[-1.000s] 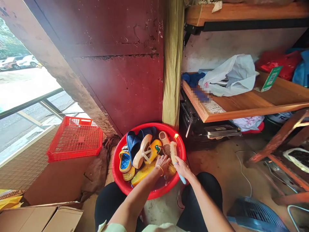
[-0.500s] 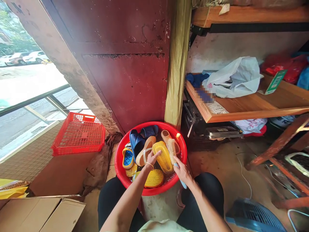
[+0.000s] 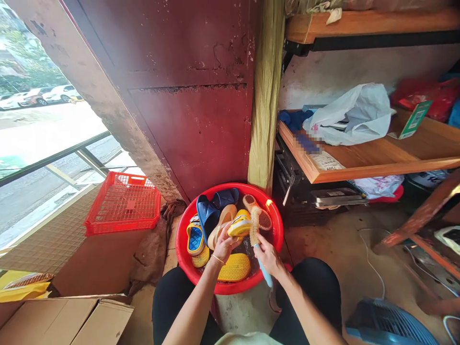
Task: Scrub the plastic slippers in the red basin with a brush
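left grip (image 3: pixel 225 243) closed around yellow slipper (image 3: pixel 240 226), right grip (image 3: pixel 268 253) around blue-handled brush (image 3: pixel 255 225), tray label (image 3: pixel 327 162) unclear

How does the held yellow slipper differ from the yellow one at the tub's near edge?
The held slipper is gripped by the left hand; the near slipper lies loose in the tub. The held slipper shows its side; the near slipper shows its patterned sole. Both are yellow.

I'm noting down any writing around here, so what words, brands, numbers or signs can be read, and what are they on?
Nothing reads clearly enough to quote.
White label on the wooden tray: upside-down digits, too blurred.
Green-edged card: print too small.
Dark container below the tray: white marks, too blurred.
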Tool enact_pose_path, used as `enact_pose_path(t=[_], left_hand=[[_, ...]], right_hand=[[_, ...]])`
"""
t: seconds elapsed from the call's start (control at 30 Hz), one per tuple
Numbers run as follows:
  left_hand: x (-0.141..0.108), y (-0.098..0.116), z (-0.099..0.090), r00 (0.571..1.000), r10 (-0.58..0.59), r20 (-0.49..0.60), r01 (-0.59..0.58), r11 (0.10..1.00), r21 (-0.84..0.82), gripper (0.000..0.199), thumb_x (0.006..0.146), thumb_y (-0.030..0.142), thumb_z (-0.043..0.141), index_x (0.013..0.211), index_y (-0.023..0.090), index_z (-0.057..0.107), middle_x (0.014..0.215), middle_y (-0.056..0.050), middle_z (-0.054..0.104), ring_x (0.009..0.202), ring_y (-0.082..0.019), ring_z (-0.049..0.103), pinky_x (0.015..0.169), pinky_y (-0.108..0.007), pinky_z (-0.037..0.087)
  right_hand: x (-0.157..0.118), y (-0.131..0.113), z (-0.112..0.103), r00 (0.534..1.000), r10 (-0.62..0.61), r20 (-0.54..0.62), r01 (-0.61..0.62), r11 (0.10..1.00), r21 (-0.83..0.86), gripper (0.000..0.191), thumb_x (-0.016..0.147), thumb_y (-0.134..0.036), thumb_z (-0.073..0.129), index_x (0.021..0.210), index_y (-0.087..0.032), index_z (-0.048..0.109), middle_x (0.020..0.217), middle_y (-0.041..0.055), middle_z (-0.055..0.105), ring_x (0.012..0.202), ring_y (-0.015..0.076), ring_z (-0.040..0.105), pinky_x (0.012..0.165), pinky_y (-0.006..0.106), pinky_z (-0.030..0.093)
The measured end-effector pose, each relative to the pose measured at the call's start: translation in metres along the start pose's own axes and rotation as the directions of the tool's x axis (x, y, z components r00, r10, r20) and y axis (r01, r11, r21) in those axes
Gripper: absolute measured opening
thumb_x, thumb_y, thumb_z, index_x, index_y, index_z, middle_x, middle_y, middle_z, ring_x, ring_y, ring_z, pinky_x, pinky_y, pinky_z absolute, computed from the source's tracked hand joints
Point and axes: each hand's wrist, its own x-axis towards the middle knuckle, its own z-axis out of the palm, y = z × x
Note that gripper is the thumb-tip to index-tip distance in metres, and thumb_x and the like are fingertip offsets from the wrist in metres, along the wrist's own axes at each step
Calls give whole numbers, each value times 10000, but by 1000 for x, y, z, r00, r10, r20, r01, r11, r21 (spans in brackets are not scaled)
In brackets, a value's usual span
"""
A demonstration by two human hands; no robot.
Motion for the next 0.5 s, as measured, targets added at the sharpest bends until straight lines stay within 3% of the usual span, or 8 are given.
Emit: enact_pose_path(t=[0.07, 0.13, 0.2, 0.27, 0.3, 0.37, 0.43, 0.5], left_hand=[[2, 1, 0, 998, -45, 41, 45, 999, -14, 692, 597, 145, 788, 1258, 266, 623, 1310, -71, 636, 1094, -255, 647, 904, -387, 571], [5, -3, -1, 995, -103, -17, 102, 994, -40, 548, 655, 204, 768, 1190, 238, 656, 1298, -83, 643, 1065, -244, 658, 888, -382, 577], [8, -13, -1, 967, -146, -208, 128, 987, -96, 406, 757, 305, 729, 1150, 234, 658, 1192, -81, 684, 975, -211, 682, 851, -358, 582], [7, -23, -1, 900, -170, -401, 122, 982, -143, 355, 820, 381, 702, 1141, 242, 642, 1060, -61, 710, 889, -176, 697, 821, -315, 578], [5, -27, -1, 877, -190, -441, 136, 979, -152, 372, 827, 420, 706, 1146, 242, 634, 1011, -56, 714, 863, -172, 702, 806, -303, 577], [-1, -30, -1, 880, -304, -365, 264, 952, -156, 498, 810, 554, 704, 1157, 206, 631, 962, -90, 717, 857, -211, 717, 773, -324, 584], [-9, -29, 0, 868, -472, -157, 454, 880, -136, 659, 781, 681, 660, 1174, 152, 634, 970, -153, 718, 899, -288, 725, 762, -394, 595], [-15, -28, 3, 830, -558, 21, 557, 825, -100, 702, 783, 699, 628, 1210, 141, 628, 1010, -190, 717, 960, -346, 718, 790, -473, 593]], right_hand=[[0, 3, 3, 999, 13, -48, -13, 1000, 5, 662, 875, -314, 427, 1510, -127, 437, 753, 16, 687, 701, 175, 647, 706, 292, 549], [-4, 8, 4, 998, 4, -55, -4, 1000, -6, 647, 863, -282, 428, 1494, -142, 463, 876, 46, 735, 783, 184, 676, 781, 314, 561], [-10, 14, 2, 999, -46, -11, 46, 999, -25, 629, 837, -233, 447, 1458, -166, 518, 1133, 84, 738, 963, 198, 691, 904, 332, 546], [-19, 19, -2, 995, -84, 47, 87, 994, -60, 629, 809, -196, 471, 1431, -188, 558, 1315, 90, 676, 1132, 214, 657, 1006, 344, 506], [-24, 22, -4, 994, -84, 66, 89, 992, -89, 637, 797, -183, 483, 1428, -199, 567, 1347, 88, 660, 1179, 222, 640, 1037, 352, 489], [-33, 26, -11, 993, -53, 108, 70, 985, -157, 656, 785, -168, 504, 1435, -226, 566, 1335, 80, 672, 1199, 236, 637, 1059, 371, 474], [-41, 26, -17, 990, -21, 141, 52, 975, -218, 661, 790, -165, 522, 1446, -243, 559, 1317, 75, 685, 1190, 248, 646, 1061, 377, 467], [-44, 23, -23, 986, 7, 168, 39, 963, -266, 665, 799, -162, 531, 1458, -246, 547, 1304, 77, 694, 1181, 255, 653, 1052, 371, 466]])
